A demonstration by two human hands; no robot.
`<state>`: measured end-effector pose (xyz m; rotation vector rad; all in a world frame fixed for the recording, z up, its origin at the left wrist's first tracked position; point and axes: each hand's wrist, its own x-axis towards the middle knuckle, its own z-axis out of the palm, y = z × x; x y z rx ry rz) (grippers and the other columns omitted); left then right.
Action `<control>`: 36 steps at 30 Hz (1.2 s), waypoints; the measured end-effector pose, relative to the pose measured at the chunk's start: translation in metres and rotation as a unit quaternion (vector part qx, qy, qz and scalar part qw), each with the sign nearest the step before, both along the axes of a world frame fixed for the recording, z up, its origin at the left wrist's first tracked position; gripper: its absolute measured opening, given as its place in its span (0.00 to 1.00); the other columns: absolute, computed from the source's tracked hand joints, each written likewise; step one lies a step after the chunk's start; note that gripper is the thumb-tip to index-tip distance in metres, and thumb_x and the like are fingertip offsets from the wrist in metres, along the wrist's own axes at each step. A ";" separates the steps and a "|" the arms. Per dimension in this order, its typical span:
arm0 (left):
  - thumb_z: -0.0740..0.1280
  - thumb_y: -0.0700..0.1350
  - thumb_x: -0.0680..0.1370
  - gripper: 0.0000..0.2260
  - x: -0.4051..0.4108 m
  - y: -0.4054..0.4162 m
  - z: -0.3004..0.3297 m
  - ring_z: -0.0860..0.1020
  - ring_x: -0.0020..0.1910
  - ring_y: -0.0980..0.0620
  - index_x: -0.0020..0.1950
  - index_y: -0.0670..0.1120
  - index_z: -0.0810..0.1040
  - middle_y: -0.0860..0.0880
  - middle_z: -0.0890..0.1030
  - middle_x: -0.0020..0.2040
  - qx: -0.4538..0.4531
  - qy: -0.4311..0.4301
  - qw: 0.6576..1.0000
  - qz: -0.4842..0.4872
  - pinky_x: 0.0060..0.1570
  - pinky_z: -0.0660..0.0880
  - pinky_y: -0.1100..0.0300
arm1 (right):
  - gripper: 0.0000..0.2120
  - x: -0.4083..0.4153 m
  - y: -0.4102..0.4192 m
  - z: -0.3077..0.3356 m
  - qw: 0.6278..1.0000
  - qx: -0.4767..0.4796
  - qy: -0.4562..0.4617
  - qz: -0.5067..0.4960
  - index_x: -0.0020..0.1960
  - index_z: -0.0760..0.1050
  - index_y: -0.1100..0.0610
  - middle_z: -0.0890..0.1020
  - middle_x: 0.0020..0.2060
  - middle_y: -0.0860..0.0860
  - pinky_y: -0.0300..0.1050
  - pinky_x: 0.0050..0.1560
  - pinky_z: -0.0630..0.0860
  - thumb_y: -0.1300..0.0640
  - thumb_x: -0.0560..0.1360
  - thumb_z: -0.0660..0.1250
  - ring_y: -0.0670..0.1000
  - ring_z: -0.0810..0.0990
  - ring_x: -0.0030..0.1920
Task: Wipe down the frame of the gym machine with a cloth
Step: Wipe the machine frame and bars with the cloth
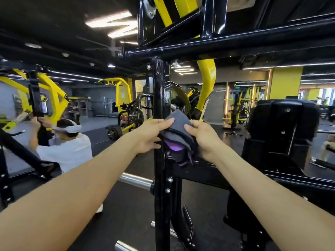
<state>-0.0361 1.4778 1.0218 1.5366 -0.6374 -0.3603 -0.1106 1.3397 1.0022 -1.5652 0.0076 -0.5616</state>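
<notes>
Cloth (176, 131), grey over purple and bunched, sits against the black upright (159, 109) of the frame at mid-height. The left hand (151, 134) pinches its left edge; the right hand (204, 140) grips its right side, probably to fold it before wiping.

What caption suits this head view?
Both hands, left and right, hold a grey cloth against the black upright.
</notes>
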 end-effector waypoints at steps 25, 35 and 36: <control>0.60 0.39 0.81 0.15 0.086 -0.057 0.053 0.75 0.47 0.52 0.68 0.45 0.70 0.49 0.74 0.60 0.069 -0.310 0.867 0.385 0.41 0.71 0.63 | 0.21 0.189 -0.022 0.091 0.909 -0.291 -0.200 -0.221 0.75 0.61 0.57 0.62 0.73 0.53 0.49 0.60 0.70 0.57 0.82 0.54 0.55 0.68 0.68; 0.59 0.38 0.81 0.18 0.091 -0.053 0.007 0.71 0.64 0.49 0.72 0.44 0.67 0.47 0.70 0.69 0.155 -0.245 0.883 0.370 0.66 0.66 0.55 | 0.27 0.196 -0.026 0.056 0.923 -0.297 -0.177 -0.169 0.78 0.48 0.56 0.49 0.77 0.52 0.52 0.69 0.63 0.51 0.83 0.51 0.53 0.51 0.76; 0.59 0.38 0.81 0.18 0.091 -0.054 -0.002 0.71 0.64 0.49 0.72 0.43 0.66 0.47 0.69 0.69 0.165 -0.234 0.887 0.364 0.66 0.66 0.55 | 0.27 0.193 -0.027 0.044 0.926 -0.301 -0.161 -0.161 0.78 0.48 0.56 0.49 0.77 0.52 0.51 0.70 0.62 0.51 0.83 0.51 0.53 0.51 0.76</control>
